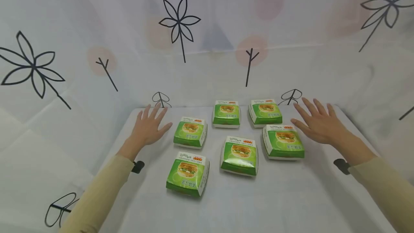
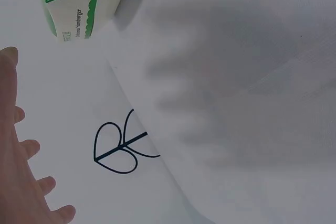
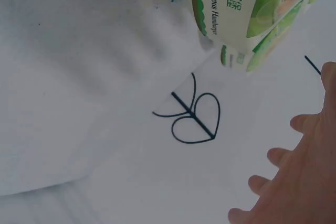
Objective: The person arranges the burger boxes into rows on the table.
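Note:
Several closed green-and-white hamburger boxes stand on a white table [image 1: 265, 197]. My left hand [image 1: 148, 127], fingers spread and holding nothing, hovers left of the nearest hamburger box [image 1: 190, 132]. Below that one is the front-left hamburger box [image 1: 187, 172]. My right hand [image 1: 320, 123] is likewise spread and holds nothing, just right of another hamburger box [image 1: 284, 142]. Between the hands are a middle hamburger box [image 1: 239, 155] and two back ones, a left box [image 1: 226, 114] and a right box [image 1: 265, 112]. Each wrist view shows box sides and the edge of that hand.
A white cloth [image 1: 207, 74] with black flower and twig drawings and pale pink spots hangs behind and at both sides of the table. A dark wrist device [image 1: 138, 167] sits at the left cuff, and a similar wrist device [image 1: 341, 166] at the right cuff.

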Action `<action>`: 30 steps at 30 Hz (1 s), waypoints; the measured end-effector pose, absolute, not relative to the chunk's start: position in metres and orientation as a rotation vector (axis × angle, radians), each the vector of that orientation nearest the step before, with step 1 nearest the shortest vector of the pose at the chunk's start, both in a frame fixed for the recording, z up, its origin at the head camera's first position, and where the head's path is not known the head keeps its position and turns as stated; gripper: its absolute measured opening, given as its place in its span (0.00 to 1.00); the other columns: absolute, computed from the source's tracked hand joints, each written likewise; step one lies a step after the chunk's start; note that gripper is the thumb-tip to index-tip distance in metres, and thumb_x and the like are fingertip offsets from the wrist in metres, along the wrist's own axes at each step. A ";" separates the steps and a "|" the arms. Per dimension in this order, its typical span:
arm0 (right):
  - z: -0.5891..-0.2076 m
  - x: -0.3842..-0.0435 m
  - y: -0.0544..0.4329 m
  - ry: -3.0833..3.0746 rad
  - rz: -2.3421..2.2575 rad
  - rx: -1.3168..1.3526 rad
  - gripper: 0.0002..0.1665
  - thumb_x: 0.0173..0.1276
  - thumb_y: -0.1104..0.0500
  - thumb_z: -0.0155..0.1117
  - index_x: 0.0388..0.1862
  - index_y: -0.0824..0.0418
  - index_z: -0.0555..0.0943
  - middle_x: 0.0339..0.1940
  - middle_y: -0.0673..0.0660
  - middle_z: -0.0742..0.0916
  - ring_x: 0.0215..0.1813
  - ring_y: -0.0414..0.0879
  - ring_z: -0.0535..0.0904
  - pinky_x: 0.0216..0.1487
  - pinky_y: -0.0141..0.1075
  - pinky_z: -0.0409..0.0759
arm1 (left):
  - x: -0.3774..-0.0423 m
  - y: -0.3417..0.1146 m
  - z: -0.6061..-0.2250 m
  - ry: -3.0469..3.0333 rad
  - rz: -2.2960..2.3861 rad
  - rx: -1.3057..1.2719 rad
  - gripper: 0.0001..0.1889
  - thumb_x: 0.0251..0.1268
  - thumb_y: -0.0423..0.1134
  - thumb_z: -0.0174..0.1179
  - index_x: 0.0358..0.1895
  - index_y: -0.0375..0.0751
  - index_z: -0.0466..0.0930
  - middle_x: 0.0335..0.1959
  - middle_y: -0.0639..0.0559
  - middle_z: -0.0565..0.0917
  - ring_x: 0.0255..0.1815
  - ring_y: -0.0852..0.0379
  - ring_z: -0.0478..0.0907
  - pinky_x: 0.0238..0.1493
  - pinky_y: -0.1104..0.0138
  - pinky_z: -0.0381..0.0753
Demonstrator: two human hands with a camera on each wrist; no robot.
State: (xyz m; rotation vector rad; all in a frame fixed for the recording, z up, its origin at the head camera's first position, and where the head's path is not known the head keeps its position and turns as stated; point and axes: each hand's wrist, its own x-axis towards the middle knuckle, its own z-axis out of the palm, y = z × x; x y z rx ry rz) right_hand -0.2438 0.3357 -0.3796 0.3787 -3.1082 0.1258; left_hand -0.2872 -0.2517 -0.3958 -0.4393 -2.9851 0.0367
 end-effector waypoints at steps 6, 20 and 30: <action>-0.376 -0.244 0.324 -3.128 0.166 0.425 0.47 0.82 0.33 0.39 0.84 0.64 0.48 0.82 0.74 0.49 0.78 0.79 0.39 0.71 0.76 0.33 | -0.283 -0.248 -0.396 -2.968 -0.004 -0.452 0.40 0.78 0.67 0.43 0.84 0.50 0.49 0.85 0.41 0.46 0.82 0.31 0.40 0.77 0.34 0.43; -0.373 -0.241 0.302 -3.137 0.161 0.456 0.47 0.81 0.35 0.44 0.84 0.63 0.48 0.83 0.74 0.48 0.79 0.78 0.40 0.72 0.76 0.35 | -0.273 -0.247 -0.396 -2.957 -0.052 -0.449 0.41 0.77 0.66 0.45 0.84 0.50 0.48 0.85 0.42 0.48 0.82 0.31 0.41 0.77 0.35 0.46; -0.372 -0.242 0.284 -3.116 0.210 0.519 0.47 0.81 0.35 0.45 0.84 0.63 0.51 0.83 0.73 0.48 0.79 0.77 0.41 0.74 0.74 0.38 | -0.271 -0.247 -0.405 -2.946 -0.118 -0.456 0.41 0.76 0.65 0.47 0.84 0.49 0.50 0.84 0.40 0.50 0.80 0.30 0.49 0.73 0.33 0.55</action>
